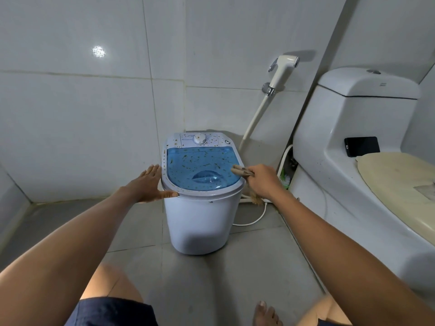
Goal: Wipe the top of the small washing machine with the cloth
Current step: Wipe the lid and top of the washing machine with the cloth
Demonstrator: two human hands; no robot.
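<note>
The small washing machine (200,184) stands on the floor tiles, its blue lid (202,169) shut and speckled with brown flecks, so the tub's contents cannot be told. The left hand (148,184), fingers straight and flat against the rim at 9 o'clock, likely steadies it. At 3 o'clock the right hand (261,180) grips the bunched cloth (241,171), its end touching the lid, seemingly poised to wipe.

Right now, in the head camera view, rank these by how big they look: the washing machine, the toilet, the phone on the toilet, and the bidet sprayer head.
1. toilet
2. washing machine
3. and 4. unsure: phone and bidet sprayer head look alike in size, so no ranking between them.
</note>
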